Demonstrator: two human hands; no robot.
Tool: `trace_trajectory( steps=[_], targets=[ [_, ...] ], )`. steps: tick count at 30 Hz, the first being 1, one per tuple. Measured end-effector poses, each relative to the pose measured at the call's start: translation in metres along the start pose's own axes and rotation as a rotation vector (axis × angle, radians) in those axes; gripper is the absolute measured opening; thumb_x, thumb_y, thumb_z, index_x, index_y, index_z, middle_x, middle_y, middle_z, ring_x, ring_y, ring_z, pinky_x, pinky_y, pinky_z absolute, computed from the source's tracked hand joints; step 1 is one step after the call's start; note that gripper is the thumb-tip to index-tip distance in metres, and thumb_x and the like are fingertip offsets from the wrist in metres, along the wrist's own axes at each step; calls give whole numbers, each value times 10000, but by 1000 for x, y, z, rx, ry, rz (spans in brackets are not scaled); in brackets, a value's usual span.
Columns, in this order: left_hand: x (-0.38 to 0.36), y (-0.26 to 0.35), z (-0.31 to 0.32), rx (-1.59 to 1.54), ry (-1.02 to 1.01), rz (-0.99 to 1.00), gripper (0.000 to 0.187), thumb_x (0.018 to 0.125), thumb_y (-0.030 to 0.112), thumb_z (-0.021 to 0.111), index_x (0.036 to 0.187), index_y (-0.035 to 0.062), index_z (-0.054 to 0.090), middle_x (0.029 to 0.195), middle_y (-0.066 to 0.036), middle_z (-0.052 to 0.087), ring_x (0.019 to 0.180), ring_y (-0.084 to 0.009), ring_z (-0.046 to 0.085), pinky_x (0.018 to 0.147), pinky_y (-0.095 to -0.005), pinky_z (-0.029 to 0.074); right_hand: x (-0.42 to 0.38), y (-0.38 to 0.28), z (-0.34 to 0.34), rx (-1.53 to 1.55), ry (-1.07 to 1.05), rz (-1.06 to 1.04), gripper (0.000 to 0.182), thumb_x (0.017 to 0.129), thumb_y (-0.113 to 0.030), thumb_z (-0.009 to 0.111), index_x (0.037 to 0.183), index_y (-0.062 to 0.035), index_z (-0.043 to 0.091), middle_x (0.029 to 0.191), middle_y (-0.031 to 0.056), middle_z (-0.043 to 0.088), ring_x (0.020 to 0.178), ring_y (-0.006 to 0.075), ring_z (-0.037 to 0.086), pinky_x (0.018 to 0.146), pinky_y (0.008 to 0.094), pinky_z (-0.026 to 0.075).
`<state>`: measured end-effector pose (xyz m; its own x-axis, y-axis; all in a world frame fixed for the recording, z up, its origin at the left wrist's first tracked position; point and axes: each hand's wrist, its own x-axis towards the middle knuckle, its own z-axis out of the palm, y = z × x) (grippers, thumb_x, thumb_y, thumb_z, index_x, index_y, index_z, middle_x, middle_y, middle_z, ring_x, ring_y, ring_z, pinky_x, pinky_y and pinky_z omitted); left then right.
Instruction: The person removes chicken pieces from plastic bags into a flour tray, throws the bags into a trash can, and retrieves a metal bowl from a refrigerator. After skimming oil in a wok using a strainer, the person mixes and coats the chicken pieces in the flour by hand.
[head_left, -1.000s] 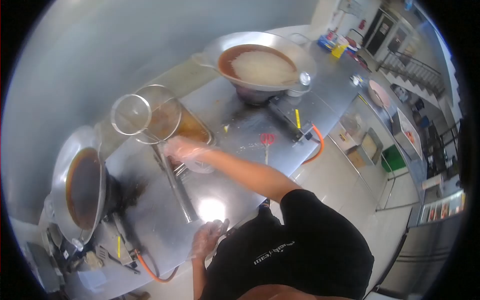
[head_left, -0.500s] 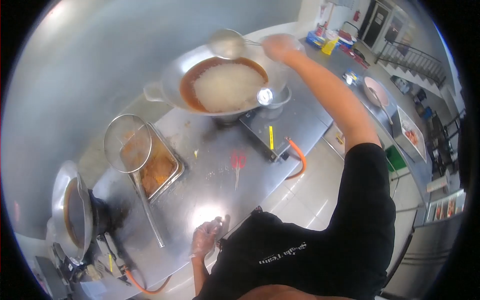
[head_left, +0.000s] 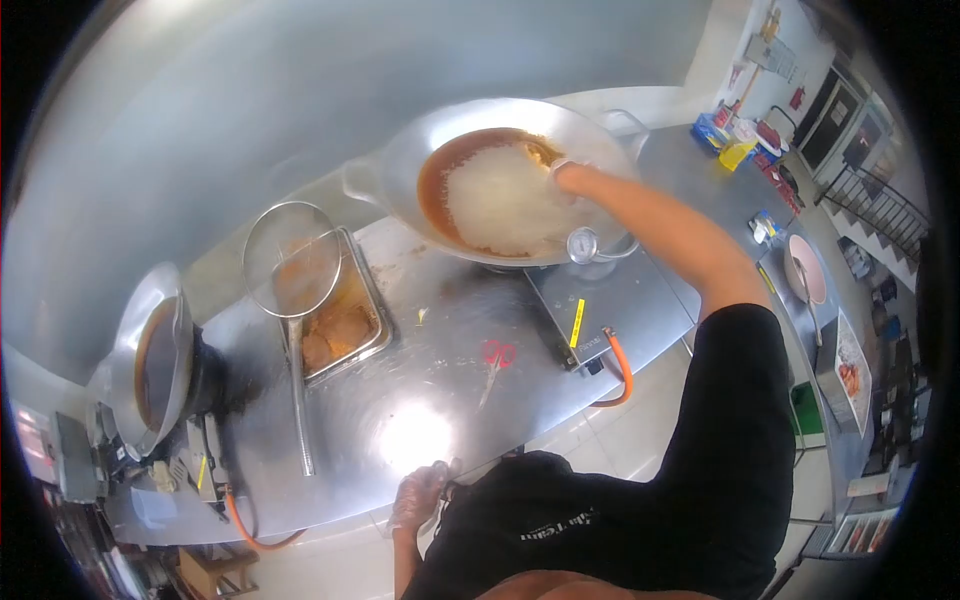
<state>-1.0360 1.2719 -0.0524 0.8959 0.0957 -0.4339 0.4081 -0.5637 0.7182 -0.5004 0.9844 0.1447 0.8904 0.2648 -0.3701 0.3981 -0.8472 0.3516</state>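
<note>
My right hand (head_left: 568, 178), in a clear plastic glove, reaches low over a large metal wok (head_left: 400, 190) at its right side. It grips a small wire strainer whose head is hard to make out where it meets the brown oil (head_left: 440, 170). Pale foam (head_left: 510, 200) covers most of that oil. A round dial thermometer (head_left: 582, 245) sits at the wok's near rim. Also gloved, my left hand (head_left: 420, 495) is low by the table's front edge, its fingers curled together; whatever lies inside them, if anything, is hidden.
A large round strainer (head_left: 292, 260) lies across a metal tray (head_left: 385, 335) of browned food. Red-handled scissors (head_left: 496, 355) rest on the steel table (head_left: 430, 380). A second wok (head_left: 160, 370) with dark oil stands left. An orange hose (head_left: 622, 370) runs from the burner (head_left: 610, 300).
My right hand has lowered the small strainer from above the wok to the foaming oil. My left hand stays by the table edge. The camera view has shifted.
</note>
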Motion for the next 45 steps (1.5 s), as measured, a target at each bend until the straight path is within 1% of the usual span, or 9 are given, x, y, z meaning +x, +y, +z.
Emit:
trace_trajectory(
  steps=[4,14,16,19,22,24,31,37,45],
  targets=[
    [-6,-18,-1,-12,69,-37,271,916,282,595,963,21,648,890,-204,656,844,-397,621,747,-462,479,37,-11,9,-537,-84,-535,232,730,-204,682,929,-91,722,868,117,706,772,289,652,651,425,515],
    [9,-74,-8,174,1,150,304,899,314,603,1094,83,644,1011,-177,674,915,-370,648,787,-445,507,-138,-54,-51,227,1,-501,406,916,-336,460,786,-15,672,746,179,649,733,320,631,691,460,464],
    [12,-76,-8,149,53,167,286,922,352,567,947,88,674,859,-140,672,769,-287,634,732,-393,488,-149,-47,-51,151,-23,-606,428,944,-349,427,822,-20,672,779,185,645,769,323,631,723,449,465],
    [21,-91,-6,128,78,212,302,933,359,551,879,98,694,776,-125,669,677,-238,620,705,-372,481,-185,-40,-42,299,72,-397,414,951,-361,434,868,-23,658,841,169,646,813,310,617,737,438,452],
    [24,-90,-12,207,24,178,255,928,343,559,971,120,675,852,-133,676,761,-277,634,736,-396,491,-168,-5,10,534,458,-555,406,946,-373,462,923,-18,658,892,155,649,848,312,604,788,416,459],
    [15,-70,-29,145,-101,75,307,918,360,566,1139,157,632,994,-152,682,915,-355,651,795,-437,506,-174,6,15,698,500,-474,388,932,-357,494,938,-8,665,872,157,654,849,319,612,810,410,473],
    [-23,-38,-58,60,-100,192,244,949,275,539,996,69,659,917,-179,668,823,-360,640,729,-405,499,-111,95,-14,31,103,-52,340,896,-306,525,961,-18,693,929,169,693,884,324,645,819,407,501],
    [-24,-119,-29,181,146,296,276,925,280,576,872,25,668,885,-198,655,817,-368,629,738,-427,489,-58,122,31,225,465,345,306,860,-269,528,970,-47,709,1020,165,692,922,307,660,805,416,509],
    [-63,-75,-37,-66,163,-114,308,912,325,581,929,39,695,897,-209,654,841,-385,629,757,-432,488,36,54,56,-274,-188,-48,289,771,-255,611,960,-67,723,971,151,700,817,297,665,688,438,522]
  ],
)
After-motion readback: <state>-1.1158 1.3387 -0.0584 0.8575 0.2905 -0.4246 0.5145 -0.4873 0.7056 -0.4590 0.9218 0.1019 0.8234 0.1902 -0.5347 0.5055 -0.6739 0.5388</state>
